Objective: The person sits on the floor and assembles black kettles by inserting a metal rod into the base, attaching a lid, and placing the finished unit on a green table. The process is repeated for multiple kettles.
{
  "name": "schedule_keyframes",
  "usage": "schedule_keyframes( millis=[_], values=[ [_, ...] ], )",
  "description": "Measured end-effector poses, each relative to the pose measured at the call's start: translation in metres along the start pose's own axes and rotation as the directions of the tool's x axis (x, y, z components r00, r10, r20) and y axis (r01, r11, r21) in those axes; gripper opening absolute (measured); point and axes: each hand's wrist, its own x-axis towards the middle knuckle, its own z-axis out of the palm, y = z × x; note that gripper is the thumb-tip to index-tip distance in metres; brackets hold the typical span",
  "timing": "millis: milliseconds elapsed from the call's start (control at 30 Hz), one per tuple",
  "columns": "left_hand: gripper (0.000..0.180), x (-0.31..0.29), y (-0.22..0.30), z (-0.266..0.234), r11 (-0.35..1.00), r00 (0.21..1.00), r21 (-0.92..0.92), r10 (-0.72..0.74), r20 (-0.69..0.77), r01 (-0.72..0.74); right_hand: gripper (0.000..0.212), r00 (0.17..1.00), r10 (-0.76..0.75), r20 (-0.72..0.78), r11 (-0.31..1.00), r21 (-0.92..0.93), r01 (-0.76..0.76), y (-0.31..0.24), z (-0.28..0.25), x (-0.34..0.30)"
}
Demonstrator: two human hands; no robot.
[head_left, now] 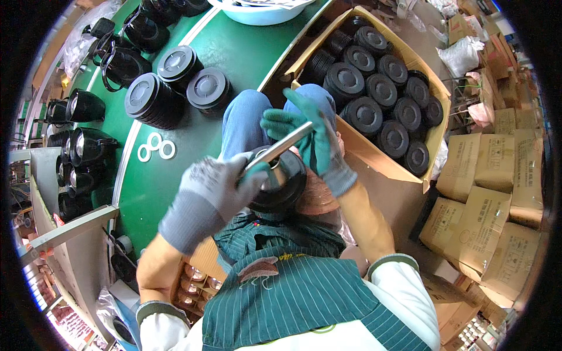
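On my lap rests a black round jug-like piece (293,190), its lower parts hidden by my hands and apron. A silver metal bar tool (287,142) with a short cylindrical head slants across its top. Closed around the near end of this bar is my left hand (211,187), in a grey glove, slightly blurred. My right hand (316,137), in a grey glove with a green palm, has its fingers stretched and spread; its palm lies against or just beside the bar's far end. Three white rings (154,145) lie on the green table left of my knees.
Stacks of black discs (206,89) stand on the green table (181,137), with black jugs (124,65) farther left. A light blue basin (263,14) sits at the back. An open cardboard box (440,137) at right holds many black discs; closed cartons (486,228) are piled beyond it.
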Motion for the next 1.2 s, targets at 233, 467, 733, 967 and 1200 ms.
schedule_keyframes(
  millis=[233,467,733,967,1200],
  values=[
    [0.115,-0.028,0.065,0.047,0.950,0.973,0.253,-0.139,-0.183,0.183,0.052,0.757,0.307,0.576,0.940,-0.057,-0.337,0.005,0.010,0.063],
    [0.101,-0.002,0.081,0.080,0.980,0.902,0.105,0.195,-0.384,-0.167,0.045,0.805,0.216,0.553,0.908,-0.416,0.042,0.011,0.002,0.060],
    [0.057,0.007,-0.065,0.059,0.948,0.769,-0.270,-0.044,-0.637,-0.169,0.040,0.974,0.042,0.224,0.999,0.018,-0.047,0.002,-0.010,-0.027],
    [0.061,0.058,-0.105,0.045,0.849,0.852,-0.245,0.358,-0.381,-0.467,0.036,0.902,-0.236,0.363,0.963,-0.035,0.266,0.007,-0.008,-0.050],
    [0.059,0.053,-0.108,0.040,0.858,0.855,-0.188,0.406,-0.323,-0.478,0.067,0.867,-0.072,0.494,0.950,-0.232,0.211,-0.019,-0.006,-0.015]
  ],
)
